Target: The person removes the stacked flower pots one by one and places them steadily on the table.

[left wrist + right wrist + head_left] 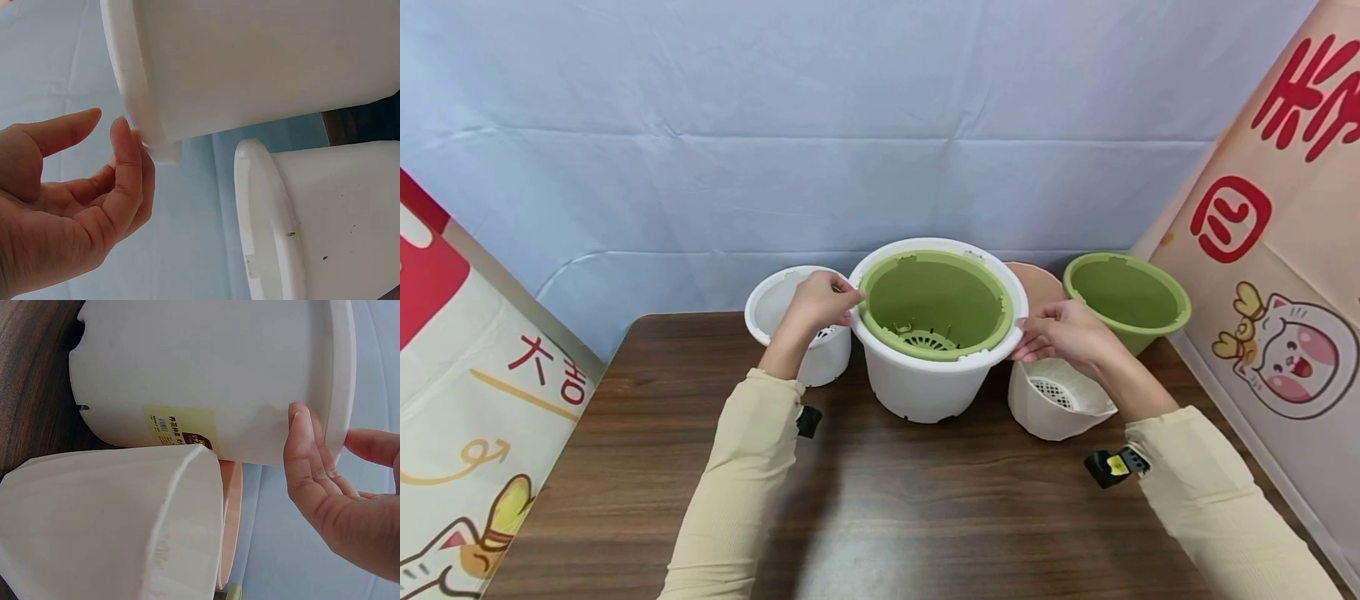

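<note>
A large white flower pot (925, 387) stands mid-table with a green flower pot (936, 296) nested inside it. My left hand (825, 302) is at the white pot's left rim. In the left wrist view its bent fingertips (122, 131) touch the rim's edge, while the thumb (81, 128) stays apart from it. On the opposite side my right hand (1067, 333) pinches the white pot's rim, thumb over the edge and fingers (303, 440) under the lip. The right wrist view shows a yellow label (181, 431) on the white pot's side.
A smaller white pot (823, 362) stands left on the brown wooden table (887, 500). To the right are a cream faceted pot (1037, 408), a terracotta-coloured pot (1033, 283) behind it and another green pot (1127, 292). Pale cloth (880, 125) hangs behind; printed panels (1285, 250) flank the sides.
</note>
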The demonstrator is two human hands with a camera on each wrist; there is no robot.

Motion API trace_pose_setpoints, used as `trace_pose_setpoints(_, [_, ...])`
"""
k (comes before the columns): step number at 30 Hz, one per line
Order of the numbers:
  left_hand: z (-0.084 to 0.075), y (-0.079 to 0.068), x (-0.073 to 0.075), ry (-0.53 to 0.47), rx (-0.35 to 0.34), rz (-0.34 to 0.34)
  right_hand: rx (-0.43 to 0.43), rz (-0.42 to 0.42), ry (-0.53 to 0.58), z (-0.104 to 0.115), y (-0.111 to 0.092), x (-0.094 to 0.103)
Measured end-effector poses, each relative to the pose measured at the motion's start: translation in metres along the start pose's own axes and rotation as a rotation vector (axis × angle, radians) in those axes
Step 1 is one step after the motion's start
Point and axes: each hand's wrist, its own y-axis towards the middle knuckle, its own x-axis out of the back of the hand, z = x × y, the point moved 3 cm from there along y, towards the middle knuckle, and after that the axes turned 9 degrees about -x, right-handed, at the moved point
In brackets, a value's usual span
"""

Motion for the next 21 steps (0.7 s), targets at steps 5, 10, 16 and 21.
trace_pose_setpoints(5, [-0.0019, 0.0001, -0.0005, 0.039, 0.003, 0.002, -0.004, -0.001, 0.002, 0.0004, -0.0004, -0.0003])
trace_pose_setpoints(10, [-0.0031, 0.0014, -0.0013, 0.077, 0.002, 0.006, -0.008, -0.004, -0.007, 0.0005, -0.001, -0.0001])
trace_pose_setpoints(16, [-0.005, 0.0021, -0.0028, 0.111, 0.002, 0.004, -0.009, -0.001, -0.005, 0.0004, -0.0009, -0.0002])
trace_pose_setpoints(21, [-0.0064, 0.0023, -0.0039, 0.113, 0.019, -0.003, -0.009, -0.001, -0.001, 0.0007, -0.0011, -0.0001])
